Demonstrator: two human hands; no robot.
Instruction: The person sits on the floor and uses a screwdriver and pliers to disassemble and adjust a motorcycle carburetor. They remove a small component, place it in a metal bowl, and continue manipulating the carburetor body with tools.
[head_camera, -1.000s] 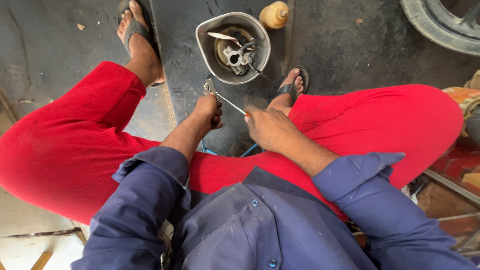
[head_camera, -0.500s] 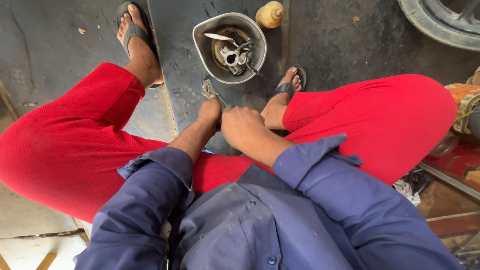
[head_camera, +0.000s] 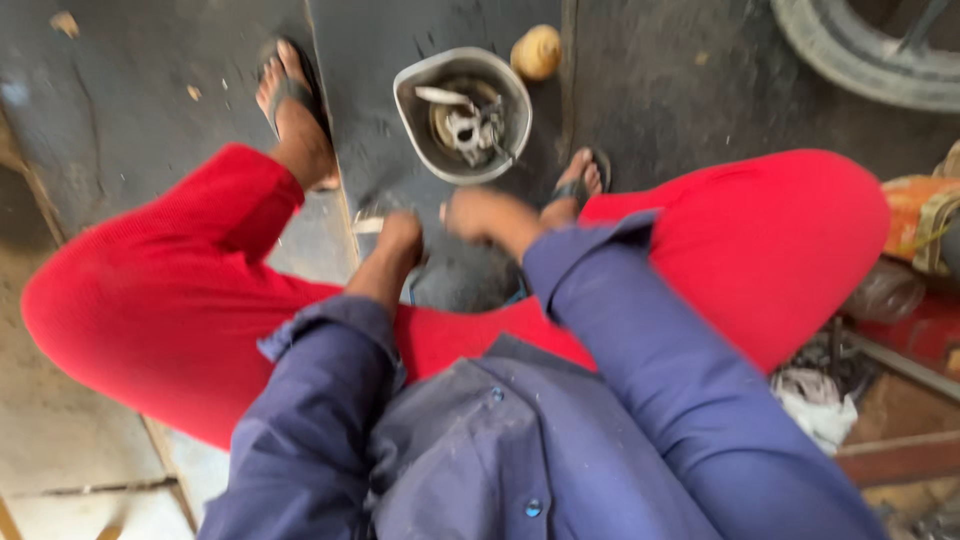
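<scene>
Dark, stained concrete floor (head_camera: 130, 150) lies under a squatting person in red trousers and a blue shirt. Their left hand (head_camera: 398, 238) is curled low between the knees; blur hides what it grips. Close to its right, the right hand (head_camera: 482, 213) is blurred too, its grasp unclear. Just beyond both hands stands a grey metal bowl (head_camera: 415, 135) of metal parts (head_camera: 470, 125), with a tan knob (head_camera: 537, 52) beside it.

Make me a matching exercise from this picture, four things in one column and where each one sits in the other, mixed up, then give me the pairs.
Things:
1. metal bowl
2. round tan object
3. tyre
4. white rag

Places:
A. top right corner
B. lower right, beside the red trouser leg
C. on the floor between the two feet, holding metal parts
D. just right of the bowl's rim

Pairs: 1-C, 2-D, 3-A, 4-B
</scene>
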